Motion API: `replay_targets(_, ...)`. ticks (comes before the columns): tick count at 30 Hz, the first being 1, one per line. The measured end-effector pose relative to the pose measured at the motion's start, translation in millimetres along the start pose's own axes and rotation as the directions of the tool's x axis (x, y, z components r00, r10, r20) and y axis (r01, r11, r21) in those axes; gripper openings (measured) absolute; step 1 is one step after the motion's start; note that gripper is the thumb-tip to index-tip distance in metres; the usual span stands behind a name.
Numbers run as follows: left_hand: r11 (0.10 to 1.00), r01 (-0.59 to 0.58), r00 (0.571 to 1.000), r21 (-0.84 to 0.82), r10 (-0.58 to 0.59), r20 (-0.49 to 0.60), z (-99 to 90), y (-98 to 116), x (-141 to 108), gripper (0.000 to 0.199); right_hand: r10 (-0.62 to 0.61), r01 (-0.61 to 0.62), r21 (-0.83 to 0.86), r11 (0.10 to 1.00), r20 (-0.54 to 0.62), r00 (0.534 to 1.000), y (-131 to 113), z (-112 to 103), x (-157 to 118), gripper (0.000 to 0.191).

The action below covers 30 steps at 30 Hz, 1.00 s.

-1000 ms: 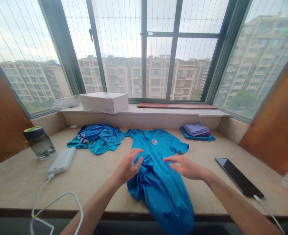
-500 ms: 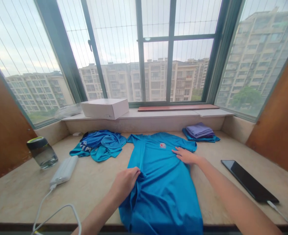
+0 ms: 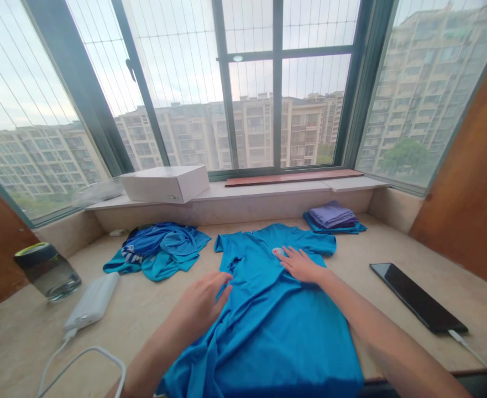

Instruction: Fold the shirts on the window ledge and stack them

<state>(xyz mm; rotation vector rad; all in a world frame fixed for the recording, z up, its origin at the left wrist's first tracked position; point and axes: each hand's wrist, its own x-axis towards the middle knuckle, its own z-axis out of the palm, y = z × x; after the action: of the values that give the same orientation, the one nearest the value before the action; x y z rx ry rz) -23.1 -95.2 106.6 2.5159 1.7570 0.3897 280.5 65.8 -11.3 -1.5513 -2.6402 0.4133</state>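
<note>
A blue short-sleeved T-shirt (image 3: 268,331) lies spread on the stone ledge, its collar toward the window and its lower end reaching the near edge. Creases run slantwise across its body. My right hand (image 3: 301,264) rests flat on the chest, fingers stretched out and touching the round badge (image 3: 277,251) with a red star. At the shirt's left side is my left hand (image 3: 204,301), thumb apart from the curled fingers and no cloth visibly gripped. Whether its fingertips touch the shirt I cannot tell.
Crumpled blue clothes (image 3: 160,249) lie at left, folded purple and blue clothes (image 3: 332,215) at back right. A water bottle (image 3: 50,271), a white power bank (image 3: 92,301) with cable and a black phone (image 3: 417,298) flank the shirt. A white box (image 3: 164,184) stands on the sill.
My left hand has let go of the bunched left edge, and the shirt's lower part is spread wider. My right hand has slid left to the badge. The camera view has shifted slightly.
</note>
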Motion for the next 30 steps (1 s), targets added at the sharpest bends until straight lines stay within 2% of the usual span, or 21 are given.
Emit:
replay_targets(1,0.995,-0.102,0.995,-0.004,0.102,0.002,8.9,2,24,0.037,-0.053,0.053,0.021,0.998,0.018,0.998,-3,-1,-5,0.054)
replay_targets(3,0.977,-0.213,0.976,0.031,0.211,0.046,30.4,2,71,0.038,-0.18,0.176,0.081,0.981,0.041,0.983,-6,-5,-15,0.052)
replay_targets(5,0.971,-0.225,0.972,0.076,0.218,0.086,53.4,-3,112,0.04,-0.253,0.248,0.138,0.959,0.017,0.967,-3,-10,-24,0.05)
replay_targets(6,0.974,-0.208,0.975,0.089,0.199,0.102,64.2,-6,127,0.042,-0.235,0.234,0.153,0.96,-0.013,0.972,0,-12,-28,0.052)
replay_targets(8,0.983,-0.127,0.984,0.135,0.108,0.139,82.1,-16,145,0.049,-0.102,0.111,0.142,0.984,-0.067,0.993,9,-15,-32,0.06)
replay_targets(11,0.981,-0.012,0.994,0.194,-0.011,0.113,98.1,-32,147,0.055,0.113,-0.109,0.055,0.993,-0.082,0.99,21,-17,-33,0.062)
replay_targets(14,0.964,0.102,0.992,0.247,-0.116,0.043,102.8,-47,138,0.047,0.214,-0.216,-0.014,0.976,-0.091,0.973,20,-18,-33,0.059)
replay_targets(19,0.908,0.293,0.955,0.299,-0.294,-0.043,95.6,-74,130,0.032,0.256,-0.269,-0.093,0.959,-0.128,0.958,5,-23,-35,0.049)
replay_targets(22,0.848,0.421,0.907,0.321,-0.402,-0.127,84.1,-88,127,0.034,0.263,-0.287,-0.14,0.947,-0.17,0.95,-1,-27,-36,0.041)
replay_targets(24,0.827,0.453,0.891,0.334,-0.411,-0.19,76.5,-92,129,0.038,0.298,-0.334,-0.157,0.93,-0.213,0.93,-5,-30,-34,0.045)
replay_targets(25,0.838,0.427,0.902,0.339,-0.373,-0.216,74.2,-92,132,0.039,0.315,-0.357,-0.163,0.92,-0.236,0.919,-7,-31,-32,0.049)
replay_targets(27,0.905,0.273,0.954,0.325,-0.212,-0.213,74.4,-84,145,0.043,0.308,-0.364,-0.164,0.917,-0.291,0.906,-8,-32,-27,0.052)
replay_targets(28,0.942,0.162,0.978,0.293,-0.113,-0.177,77.5,-77,154,0.046,0.279,-0.343,-0.161,0.925,-0.323,0.904,-8,-31,-24,0.049)
replay_targets(30,0.983,-0.029,0.996,0.182,0.044,-0.077,88.8,-60,175,0.053,0.2,-0.275,-0.154,0.949,-0.379,0.904,-6,-27,-18,0.045)
